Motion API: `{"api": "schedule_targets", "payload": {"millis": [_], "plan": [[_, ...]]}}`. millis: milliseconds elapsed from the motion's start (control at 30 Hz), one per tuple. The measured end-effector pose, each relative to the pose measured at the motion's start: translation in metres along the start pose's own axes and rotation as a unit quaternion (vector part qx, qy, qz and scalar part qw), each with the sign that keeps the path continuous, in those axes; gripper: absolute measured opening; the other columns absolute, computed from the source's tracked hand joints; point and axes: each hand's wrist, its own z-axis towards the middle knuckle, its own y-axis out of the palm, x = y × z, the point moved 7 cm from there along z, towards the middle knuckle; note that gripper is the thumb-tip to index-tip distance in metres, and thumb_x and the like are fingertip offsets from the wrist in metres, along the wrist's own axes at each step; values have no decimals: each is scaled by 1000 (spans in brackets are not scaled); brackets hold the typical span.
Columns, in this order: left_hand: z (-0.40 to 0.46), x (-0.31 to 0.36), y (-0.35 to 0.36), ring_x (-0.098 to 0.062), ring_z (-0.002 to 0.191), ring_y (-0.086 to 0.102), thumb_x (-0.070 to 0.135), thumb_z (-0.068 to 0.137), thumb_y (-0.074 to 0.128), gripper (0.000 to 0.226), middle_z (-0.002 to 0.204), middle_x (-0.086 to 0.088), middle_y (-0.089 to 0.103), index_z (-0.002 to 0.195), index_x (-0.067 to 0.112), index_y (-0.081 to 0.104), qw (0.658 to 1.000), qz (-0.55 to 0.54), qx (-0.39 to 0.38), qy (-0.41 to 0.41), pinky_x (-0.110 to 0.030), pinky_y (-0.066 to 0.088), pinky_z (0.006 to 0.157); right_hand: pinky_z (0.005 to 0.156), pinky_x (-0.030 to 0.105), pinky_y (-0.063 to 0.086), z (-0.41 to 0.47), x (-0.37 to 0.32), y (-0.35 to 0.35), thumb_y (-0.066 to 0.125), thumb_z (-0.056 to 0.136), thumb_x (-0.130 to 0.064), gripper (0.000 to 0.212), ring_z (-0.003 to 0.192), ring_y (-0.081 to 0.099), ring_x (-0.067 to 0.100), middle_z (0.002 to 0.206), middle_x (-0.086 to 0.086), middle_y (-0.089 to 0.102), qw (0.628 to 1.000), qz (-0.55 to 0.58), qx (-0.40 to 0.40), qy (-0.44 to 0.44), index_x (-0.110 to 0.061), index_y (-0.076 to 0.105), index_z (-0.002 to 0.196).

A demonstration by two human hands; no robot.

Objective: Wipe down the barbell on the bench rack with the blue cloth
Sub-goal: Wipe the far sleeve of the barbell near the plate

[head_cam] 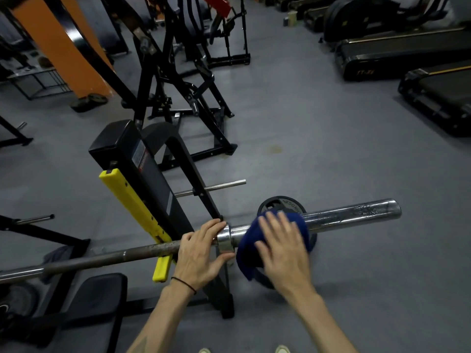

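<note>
wiping now: i see my right hand [281, 247] laid on the blue cloth [254, 253], and the cloth is draped over the chrome sleeve [354, 214] of the barbell [142, 252], just beside the collar [225, 239].
grip, right: the fingers are spread and rather straight, pressing the cloth on the sleeve; they are blurred, so i judge it as a flat press and not a wrap around the bar.
grip, left: my left hand [201, 253] is curled round the bar at the collar, fingers over the top and thumb underneath, so it holds the bar steady.
where the bar is: it lies across the bench rack [145, 171], resting at the yellow hook [142, 220], with the shaft going off to the left edge of the view.
behind the cloth: a black weight plate [280, 203] shows partly; i cannot tell if it sits on the sleeve or on something behind it.
done so far: i cannot say from this view; the outer end of the sleeve looks shiny but with some marks.
left to do: i judge most of it, namely the rest of this sleeve, the long dull shaft in the middle, and the far end, which is out of view.
stage: i think early or middle, working at the right end only.
</note>
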Motion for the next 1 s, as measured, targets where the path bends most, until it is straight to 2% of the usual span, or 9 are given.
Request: {"api": "schedule_targets", "payload": {"millis": [100,167,233,333,433,533,633,800,1000], "plan": [[0,1,0,-9,106,58,66,86,57,72,142,7,53,143,25,46,1000,10,8,3,-34,44,83,128,52,14,-1,48,-17,29,109,-45,59,157,22,27,163,7,40,993,17,37,113,-12,46,155],[0,-1,3,-10,107,58,66,90,51,71,139,6,55,145,23,45,1000,21,3,-1,-34,43,84,129,51,5,-3,32,-14,29,109,-48,63,159,15,30,166,10,34,985,41,54,158,-8,42,156],[0,-4,5,-11,103,59,65,94,45,68,129,5,61,146,22,45,999,32,2,-10,-32,40,83,129,46,-2,-5,-16,0,30,108,-50,66,160,9,28,170,8,23,993,66,26,99,-9,34,160],[1,-6,6,-10,86,58,62,100,34,62,103,8,65,147,22,44,999,21,18,-38,-32,39,81,127,44,8,-14,-67,18,28,109,-54,66,160,11,21,172,3,18,997,31,-39,-57,-14,27,162],[0,-6,2,-10,78,56,59,103,29,54,92,12,61,141,25,46,997,0,44,-63,-34,41,78,126,42,14,-1,-23,5,31,109,-47,58,156,25,23,166,2,33,1000,11,-8,-24,-17,42,157],[3,-4,1,-5,88,56,64,98,35,53,109,13,62,133,27,50,997,-15,44,-59,-34,42,81,129,43,7,1,34,-13,27,109,-45,59,156,25,27,165,4,35,994,18,42,96,-13,48,154],[2,-2,3,-6,106,56,68,86,54,67,132,6,57,134,21,51,999,-10,37,-33,-33,42,86,129,47,-1,-6,7,-3,29,109,-48,64,159,11,32,170,9,26,987,64,52,139,-9,38,158],[-2,-3,2,-11,110,59,69,88,54,69,137,3,56,136,20,48,999,-8,38,-13,-32,42,88,128,45,10,-15,-30,13,38,107,-46,61,159,17,24,172,1,19,997,10,-14,-73,-19,33,162],[-1,-4,4,-9,100,58,66,91,48,63,122,6,62,135,20,51,998,16,38,-39,-30,37,89,127,54,14,-7,44,-14,34,108,-40,56,158,18,29,167,5,32,987,44,66,137,-12,45,155]]}}
